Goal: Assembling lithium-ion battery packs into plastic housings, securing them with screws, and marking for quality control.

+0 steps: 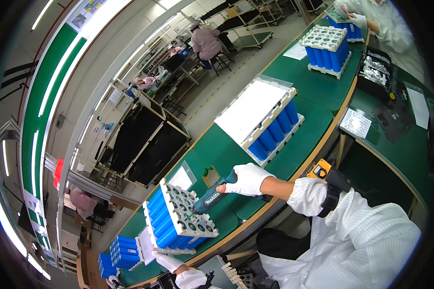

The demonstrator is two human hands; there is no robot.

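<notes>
1. The green bench (318, 86) ran in a curve and carried several blue cell packs.
2. The nearest cell pack (178, 219) lay on its near stretch, white holder plate up.
3. The right hand (248, 179) was wrapped around a teal power driver (212, 197), its tip on the plate; it probably wanted holding square, pressed lightly.
4. The left hand (169, 261) rested at the pack's base; its fingers were too hidden to judge.
</notes>
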